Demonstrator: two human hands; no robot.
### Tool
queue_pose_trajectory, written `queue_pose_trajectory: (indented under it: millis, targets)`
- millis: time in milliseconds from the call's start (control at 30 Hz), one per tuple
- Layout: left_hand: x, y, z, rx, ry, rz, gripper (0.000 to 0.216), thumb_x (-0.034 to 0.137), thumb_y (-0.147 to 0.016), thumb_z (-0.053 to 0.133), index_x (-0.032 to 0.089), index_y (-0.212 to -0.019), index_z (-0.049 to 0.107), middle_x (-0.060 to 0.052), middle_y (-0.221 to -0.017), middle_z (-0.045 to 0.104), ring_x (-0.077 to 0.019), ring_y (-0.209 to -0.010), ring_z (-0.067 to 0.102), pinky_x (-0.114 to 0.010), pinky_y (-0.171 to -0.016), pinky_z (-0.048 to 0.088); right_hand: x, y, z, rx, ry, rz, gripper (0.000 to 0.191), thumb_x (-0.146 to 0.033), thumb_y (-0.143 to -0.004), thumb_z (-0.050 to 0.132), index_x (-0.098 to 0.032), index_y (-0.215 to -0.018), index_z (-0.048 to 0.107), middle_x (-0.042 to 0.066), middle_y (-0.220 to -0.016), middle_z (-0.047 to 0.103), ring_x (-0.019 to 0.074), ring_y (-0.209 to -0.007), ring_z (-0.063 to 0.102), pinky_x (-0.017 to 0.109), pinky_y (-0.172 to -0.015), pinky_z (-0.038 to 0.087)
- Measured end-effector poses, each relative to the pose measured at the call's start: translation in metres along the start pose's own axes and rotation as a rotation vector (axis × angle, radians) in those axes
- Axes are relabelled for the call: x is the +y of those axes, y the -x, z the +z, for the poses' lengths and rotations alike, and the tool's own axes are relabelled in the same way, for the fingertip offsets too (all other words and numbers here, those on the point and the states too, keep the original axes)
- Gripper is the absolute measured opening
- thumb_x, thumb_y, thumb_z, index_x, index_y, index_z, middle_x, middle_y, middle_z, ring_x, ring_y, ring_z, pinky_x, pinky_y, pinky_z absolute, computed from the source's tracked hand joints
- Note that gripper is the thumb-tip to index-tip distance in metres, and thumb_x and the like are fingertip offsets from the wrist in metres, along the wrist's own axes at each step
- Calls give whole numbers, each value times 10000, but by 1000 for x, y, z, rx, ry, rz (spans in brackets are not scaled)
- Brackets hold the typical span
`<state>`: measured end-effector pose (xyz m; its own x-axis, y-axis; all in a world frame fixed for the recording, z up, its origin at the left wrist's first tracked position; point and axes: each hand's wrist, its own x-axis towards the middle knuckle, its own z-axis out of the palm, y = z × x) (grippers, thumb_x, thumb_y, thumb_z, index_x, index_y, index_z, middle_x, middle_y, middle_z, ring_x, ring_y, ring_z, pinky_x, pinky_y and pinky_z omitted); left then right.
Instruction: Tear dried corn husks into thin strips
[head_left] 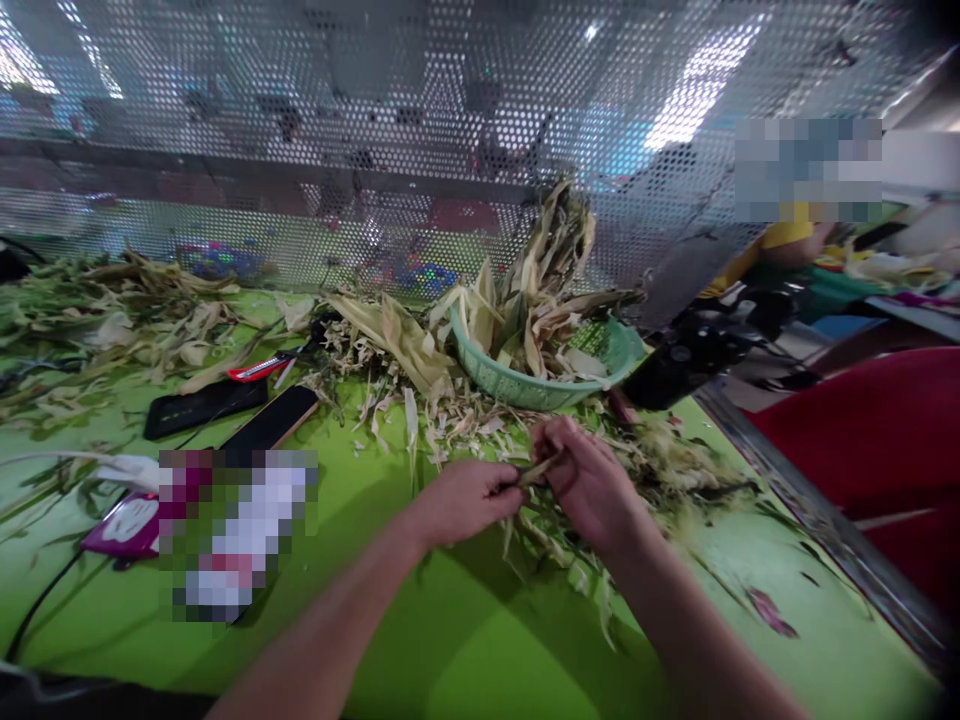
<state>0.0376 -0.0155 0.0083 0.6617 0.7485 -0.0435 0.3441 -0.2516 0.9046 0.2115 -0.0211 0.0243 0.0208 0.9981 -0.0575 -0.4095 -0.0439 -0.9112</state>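
Note:
Over the green table (pixel 435 640), both my hands grip one narrow strip of dried corn husk (pixel 538 470). My left hand (pixel 469 500) pinches its left end between thumb and fingers. The fingers of my right hand (pixel 589 475) are curled around the other end. Shredded husk and pale corn silk (pixel 675 465) lie beneath and to the right of my hands. Just beyond them stands a light green plastic basket (pixel 517 388) with dry husks (pixel 536 310) piled in it and sticking up. More husk leaves (pixel 397 340) lie against the basket's left side.
A red utility knife (pixel 259 368), a black power bank (pixel 206 408) and a dark phone (pixel 270 425) lie to the left. Cables run from a purple pack (pixel 124 525). A perforated metal screen (pixel 360 170) borders the back. At right are a black bottle-like object (pixel 667 365) and a red chair (pixel 862 430).

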Motion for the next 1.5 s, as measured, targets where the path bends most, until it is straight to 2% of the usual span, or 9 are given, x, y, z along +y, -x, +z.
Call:
queue_pose_trajectory:
  millis: [133, 267, 600, 800, 967, 1233, 1300, 1400, 1500]
  targets:
    - [-6, -3, 2, 132, 62, -80, 285, 391, -895, 457, 172, -799, 613, -10, -665, 580, -113, -538, 444, -246, -527, 301, -6, -5, -8, 76, 32, -86, 216, -431, -768, 724, -232, -836, 675, -1, -871, 602, 119, -719, 504, 205, -634, 440]
    - [-6, -3, 2, 232, 36, -59, 272, 369, -892, 456, 180, -840, 645, -38, -749, 636, -154, -625, 517, -273, -583, 355, 0, -2, -4, -66, 289, -46, 208, -401, -771, 729, -226, -869, 675, 10, -860, 620, 153, -780, 552, 251, -697, 453]
    - [-11, -5, 7, 157, 19, 22, 237, 339, -874, 487, 209, -900, 684, -30, -751, 648, -156, -629, 515, -275, -605, 355, 7, 3, 0, -103, 544, -93, 202, -377, -783, 708, -188, -750, 645, -7, -700, 572, 143, -676, 502, 264, -638, 405]
    - [-12, -5, 3, 249, 324, -109, 347, 489, -881, 482, 179, -829, 628, -43, -768, 625, -150, -644, 517, -278, -601, 378, -4, -4, -8, -32, 595, -194, 212, -417, -862, 620, -219, -912, 676, 15, -861, 651, 171, -827, 560, 271, -752, 416]
    - [-7, -3, -2, 368, 513, -113, 370, 534, -856, 526, 178, -804, 610, -14, -693, 557, -126, -616, 477, -262, -586, 363, -1, -8, -11, -126, 628, 20, 365, -522, -787, 667, -184, -662, 609, -16, -610, 545, 127, -570, 454, 259, -546, 329]
    - [-1, -4, -2, 457, 1010, -123, 285, 429, -714, 730, 169, -821, 681, -20, -780, 610, -109, -696, 529, -228, -658, 429, 17, -3, 0, -196, 479, 149, 376, -499, -779, 678, -178, -623, 559, -40, -540, 475, 94, -476, 363, 244, -473, 270]
    - [-3, -5, -2, 471, 1065, -143, 294, 418, -691, 752, 168, -827, 676, -21, -811, 626, -109, -725, 549, -222, -676, 440, 19, -4, -2, -171, 550, 74, 353, -507, -798, 652, -187, -665, 589, -27, -573, 518, 120, -508, 432, 259, -502, 335]
    - [-7, -7, -2, 456, 1008, -188, 303, 443, -738, 705, 174, -870, 661, -24, -824, 638, -112, -707, 558, -226, -649, 436, 14, -7, -7, -65, 825, -304, 261, -448, -792, 684, -224, -926, 677, 36, -875, 657, 218, -811, 587, 343, -739, 450]
    - [-7, -8, -4, 458, 979, -224, 307, 430, -791, 637, 181, -971, 644, -42, -856, 651, -138, -746, 585, -248, -676, 455, 6, -7, -7, -43, 1077, -667, 363, -355, -786, 719, -289, -1135, 645, 72, -1171, 617, 285, -1120, 528, 439, -978, 365]
